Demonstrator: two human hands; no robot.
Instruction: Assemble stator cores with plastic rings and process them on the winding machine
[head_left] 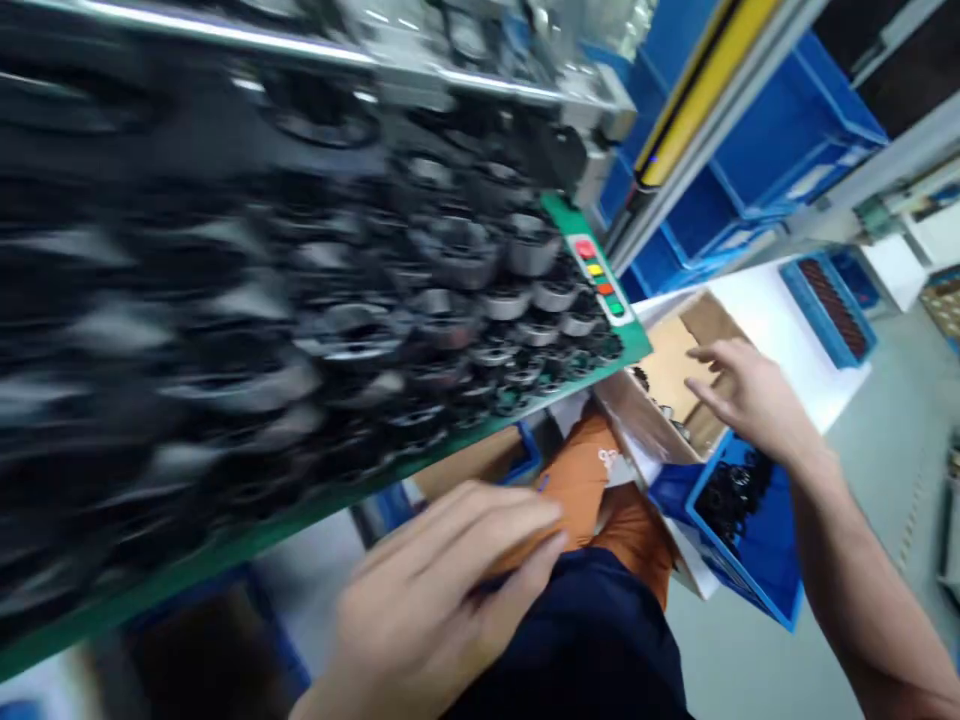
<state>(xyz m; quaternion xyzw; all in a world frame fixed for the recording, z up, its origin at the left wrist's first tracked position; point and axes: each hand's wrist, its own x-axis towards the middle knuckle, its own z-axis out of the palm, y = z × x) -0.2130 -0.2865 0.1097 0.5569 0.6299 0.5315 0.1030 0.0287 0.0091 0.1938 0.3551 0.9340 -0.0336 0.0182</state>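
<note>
So the right hand (739, 392) is out over the open cardboard box (679, 370), fingers loosely spread and thumb apart from them, nothing in its grip that I can see. A few small dark and silvery parts (667, 412) sit in the box, down at the side nearer the big rack, kinda half hidden by the wall.

The left hand (457, 570) is in front of the orange trousers (581, 470), just off the rack's green edge (300, 520). Fingers are together and a bit bent, thumb close to the fingertips, so pretty narrow. It's blurry and I'm seeing the back of it, so I can't tell if anything's tucked inside.

That rack is loaded with rows of black ring-shaped parts (457, 245), and its corner has 1 label strip (600, 280) with 4 coloured patches: red, yellow, orange, green. Right beside the box there's a blue bin (772, 560) with a heap of black parts (731, 490) in it. Farther out on the white tabletop (772, 310) is a light blue tray (855, 340) of reddish-brown parts, and more blue bins (795, 130) are stacked behind the yellow-and-black post (694, 95).
</note>
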